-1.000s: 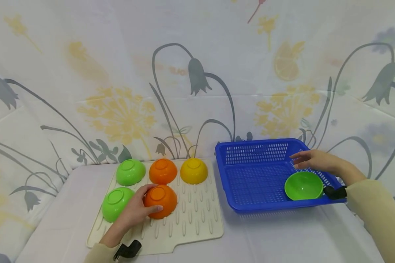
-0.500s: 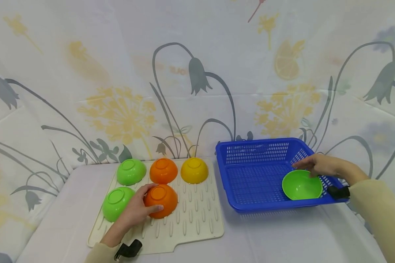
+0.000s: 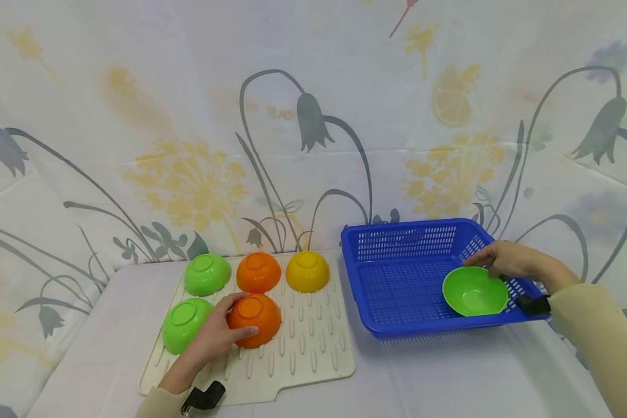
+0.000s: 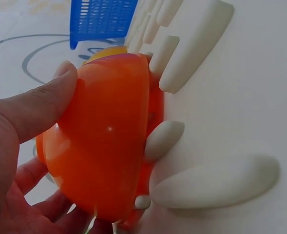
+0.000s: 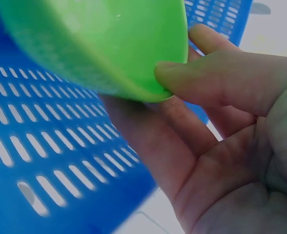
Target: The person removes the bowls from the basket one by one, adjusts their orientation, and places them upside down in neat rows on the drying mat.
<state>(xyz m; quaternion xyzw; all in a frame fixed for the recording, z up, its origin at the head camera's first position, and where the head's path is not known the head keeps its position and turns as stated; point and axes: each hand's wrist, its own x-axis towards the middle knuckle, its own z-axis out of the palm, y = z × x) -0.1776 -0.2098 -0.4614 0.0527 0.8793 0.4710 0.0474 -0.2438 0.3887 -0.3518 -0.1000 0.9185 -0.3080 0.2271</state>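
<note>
My right hand [image 3: 501,260] pinches the far rim of a green bowl [image 3: 474,291] that sits upright and tilted inside the blue basket [image 3: 397,241]. In the right wrist view my thumb [image 5: 221,80] lies over the green bowl's [image 5: 99,44] rim with my fingers beneath it. My left hand [image 3: 216,334] grips an upturned orange bowl [image 3: 257,317] on the cream drying mat [image 3: 313,354]. The left wrist view shows that orange bowl [image 4: 104,141] held between thumb and fingers, against the mat's ribs.
On the mat also lie two upturned green bowls [image 3: 207,273] [image 3: 183,323], another orange bowl [image 3: 258,271] and a yellow bowl [image 3: 307,270]. A flowered cloth covers the table and hangs behind it. The basket stands right of the mat.
My right hand came down onto the green bowl's rim and took hold of it; the bowl tilted and shifted slightly left in the basket. My left hand stayed on the orange bowl.
</note>
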